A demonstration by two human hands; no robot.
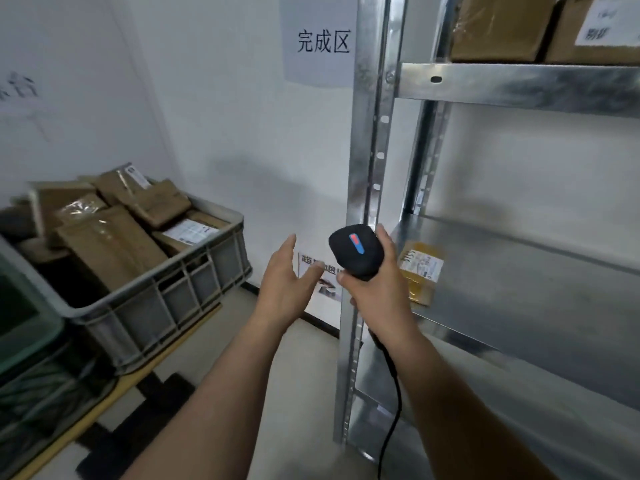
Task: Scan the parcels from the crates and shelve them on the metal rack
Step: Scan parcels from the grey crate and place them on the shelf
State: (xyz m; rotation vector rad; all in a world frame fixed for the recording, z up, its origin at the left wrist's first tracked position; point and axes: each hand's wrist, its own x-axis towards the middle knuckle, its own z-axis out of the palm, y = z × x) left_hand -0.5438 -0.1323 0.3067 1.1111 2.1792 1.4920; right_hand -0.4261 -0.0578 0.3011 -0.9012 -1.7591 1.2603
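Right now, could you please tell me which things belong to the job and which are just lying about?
Job: scanner, gripped by the right hand; grey crate; brown parcels in it; yellow parcel on the metal rack.
Lying about: wall sign; low poster.

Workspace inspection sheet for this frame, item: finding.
Surface: metal rack; middle shelf is bare metal except for one yellow parcel near the front left post.
Job's things: grey crate heaped with brown parcels; cardboard boxes on the upper shelf; black scanner.
Clutter: green object at left, partly cut off.
Hands: left hand open, holding nothing; right hand grips the scanner.
Cables: scanner cable hangs down from the handle.
Surroundings: white walls; paper sign with printed characters.
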